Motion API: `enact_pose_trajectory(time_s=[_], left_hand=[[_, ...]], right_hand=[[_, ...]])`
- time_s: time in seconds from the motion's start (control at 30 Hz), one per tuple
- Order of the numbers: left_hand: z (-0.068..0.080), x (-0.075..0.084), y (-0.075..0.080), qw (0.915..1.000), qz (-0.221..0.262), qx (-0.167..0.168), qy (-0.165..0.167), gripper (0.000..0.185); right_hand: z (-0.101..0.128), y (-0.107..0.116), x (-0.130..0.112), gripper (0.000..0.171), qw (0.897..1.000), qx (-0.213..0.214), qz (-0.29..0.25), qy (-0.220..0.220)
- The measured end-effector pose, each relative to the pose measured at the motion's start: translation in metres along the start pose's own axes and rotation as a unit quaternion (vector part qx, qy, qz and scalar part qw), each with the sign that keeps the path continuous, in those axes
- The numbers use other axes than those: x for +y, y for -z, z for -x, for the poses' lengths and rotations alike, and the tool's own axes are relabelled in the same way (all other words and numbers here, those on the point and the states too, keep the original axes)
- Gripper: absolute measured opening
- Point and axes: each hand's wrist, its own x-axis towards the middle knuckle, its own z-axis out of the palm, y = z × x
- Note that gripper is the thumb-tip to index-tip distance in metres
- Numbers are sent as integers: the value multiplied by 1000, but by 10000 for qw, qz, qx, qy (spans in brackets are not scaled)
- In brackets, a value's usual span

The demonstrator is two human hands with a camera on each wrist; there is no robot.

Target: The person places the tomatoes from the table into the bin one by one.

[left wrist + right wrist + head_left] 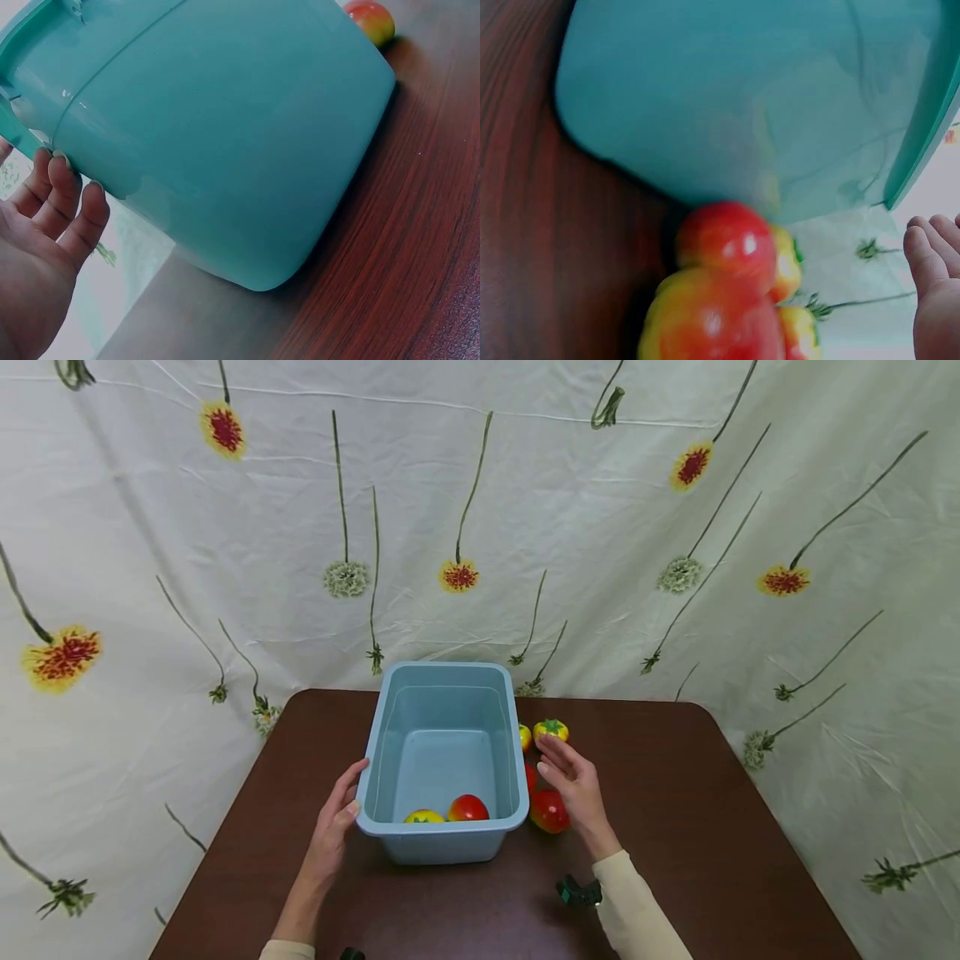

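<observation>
A light-blue plastic tub (442, 768) stands on the table. My left hand (330, 831) holds its left rim, fingertips (60, 176) curled up under the lip in the left wrist view. Inside the tub, at the near end, lie a red fruit (468, 807) and a yellow fruit (425, 817), partly hidden by the front wall. My right hand (576, 781) is beside the tub's right wall, fingers extended and holding nothing. Close by it are a larger red-and-yellow fruit (712, 322), a red fruit (731, 244) and two yellow fruits with green tops, one of them (553, 728) near the fingertips.
The dark brown table (675, 827) has rounded far corners. A white cloth (420, 510) printed with flowers hangs behind and at both sides. Dark wrist-worn gear (577, 891) shows below the right hand.
</observation>
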Motion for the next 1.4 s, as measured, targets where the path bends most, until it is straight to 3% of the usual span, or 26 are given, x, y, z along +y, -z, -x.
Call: enact_pose_trajectory(time_s=[0.17,0.43,0.8,0.97,1.13,1.4], left_hand=[[0,0,2,10000,21,6,-11,52],[0,-1,5,9995,-73,-310,-73,53],[0,-2,1,9999,-60,-30,119,52],[0,-2,1,9999,-70,7,150,52],[0,-2,0,9998,-105,16,185,53],[0,-4,0,10000,-66,-2,55,53]], right_hand=[[6,5,16,53,9988,-16,351,-339],[21,13,40,59,9953,151,792,-544],[40,21,30,65,9857,313,1148,-1196],[44,28,50,70,9798,371,1427,-1354],[48,33,71,73,9788,411,1506,-1324],[51,32,79,71,9763,505,1338,-1626]])
